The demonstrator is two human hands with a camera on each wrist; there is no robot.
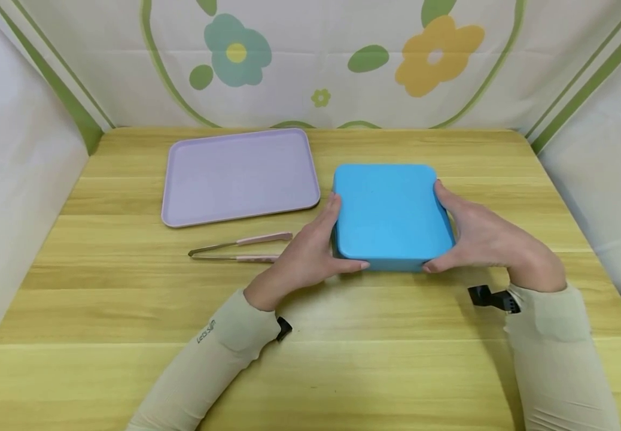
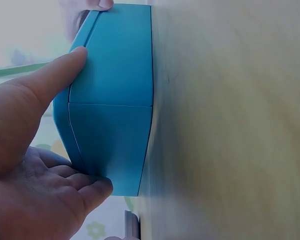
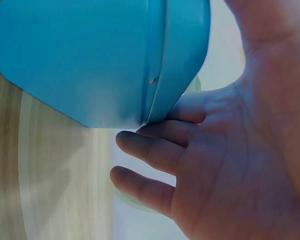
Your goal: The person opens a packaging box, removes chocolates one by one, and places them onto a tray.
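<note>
Flanking blue box [image 1: 391,215]: lilac tray [image 1: 237,176] | tongs [image 1: 237,248] (left, apart)

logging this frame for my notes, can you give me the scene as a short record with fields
left hand: grips the left side of the blue box
right hand: grips the box's right side
box: lid on, resting on the wooden table
tray: lilac, bare, left of the box
tongs: pink handles, lying in front of the tray

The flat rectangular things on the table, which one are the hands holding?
The blue box, gripped between the left hand and right hand. The lilac tray lies untouched behind-left.
</note>
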